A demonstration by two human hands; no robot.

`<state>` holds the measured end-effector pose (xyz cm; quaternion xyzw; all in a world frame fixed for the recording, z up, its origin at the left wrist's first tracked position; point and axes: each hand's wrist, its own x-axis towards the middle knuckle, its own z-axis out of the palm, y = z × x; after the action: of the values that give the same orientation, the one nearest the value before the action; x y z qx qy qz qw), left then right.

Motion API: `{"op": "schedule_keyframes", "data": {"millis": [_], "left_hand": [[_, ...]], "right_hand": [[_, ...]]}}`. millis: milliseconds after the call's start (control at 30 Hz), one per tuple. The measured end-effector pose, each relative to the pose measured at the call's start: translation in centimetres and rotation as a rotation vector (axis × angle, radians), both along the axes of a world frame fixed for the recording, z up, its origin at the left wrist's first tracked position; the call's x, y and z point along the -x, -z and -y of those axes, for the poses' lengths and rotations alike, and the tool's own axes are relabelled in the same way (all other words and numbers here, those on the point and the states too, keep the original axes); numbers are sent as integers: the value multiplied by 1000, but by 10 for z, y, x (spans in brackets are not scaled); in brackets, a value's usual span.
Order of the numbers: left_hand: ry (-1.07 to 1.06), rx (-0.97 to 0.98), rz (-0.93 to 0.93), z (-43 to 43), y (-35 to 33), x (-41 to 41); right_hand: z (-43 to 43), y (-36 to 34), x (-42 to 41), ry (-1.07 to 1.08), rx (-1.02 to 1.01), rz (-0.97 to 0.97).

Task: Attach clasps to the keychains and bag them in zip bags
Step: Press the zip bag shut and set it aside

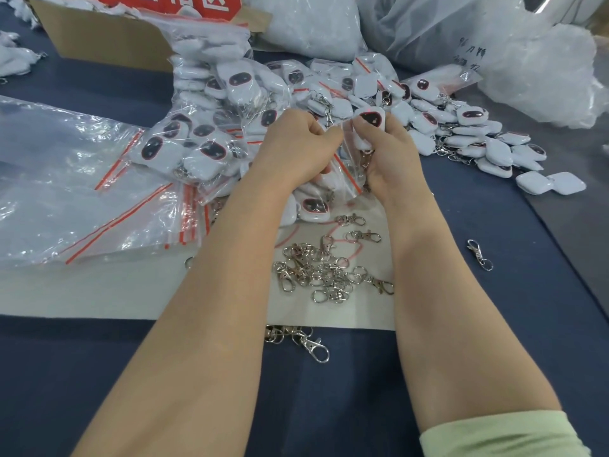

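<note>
Hands meet above the middle of the dark blue surface, both with curled fingers. The left hand pinches the edge of a small clear zip bag with a red seal strip. The right hand grips a white keychain with a dark oval face, held upright at the bag's mouth. How far it sits inside the plastic cannot be told. A pale green sleeve covers the right upper arm.

Between the forearms, a heap of silver clasps lies on a white sheet. A few more clasps lie just past the sheet's near edge, and a single clasp lies well apart to the right.

A stack of empty zip bags lies to the left. Beside it stands a large clear bag of packed keychains, with a cardboard box behind. Loose keychains are piled behind the hands and to their right, some with clasps already on. Bulky plastic sacks fill the far right corner.
</note>
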<state>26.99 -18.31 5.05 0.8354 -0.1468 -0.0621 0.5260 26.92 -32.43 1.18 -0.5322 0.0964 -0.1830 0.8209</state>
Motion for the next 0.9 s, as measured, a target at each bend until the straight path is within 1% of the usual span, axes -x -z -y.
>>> {"op": "schedule_keyframes", "data": {"millis": [200, 367, 500, 600, 800, 900], "left_hand": [[-8, 3, 3, 2, 1, 0], [2, 22, -16, 2, 2, -1], [-1, 15, -18, 1, 1, -1], [0, 3, -9, 2, 1, 0], [5, 15, -20, 1, 0, 1], [2, 3, -9, 1, 1, 2]], "right_hand": [[-4, -2, 1, -33, -21, 5], [-4, -6, 3, -13, -183, -17], [-4, -6, 5, -43, -88, -24], [-4, -6, 6, -47, -74, -44], [-2, -7, 8, -86, 80, -78], [-1, -13, 8, -59, 48, -62]]}}
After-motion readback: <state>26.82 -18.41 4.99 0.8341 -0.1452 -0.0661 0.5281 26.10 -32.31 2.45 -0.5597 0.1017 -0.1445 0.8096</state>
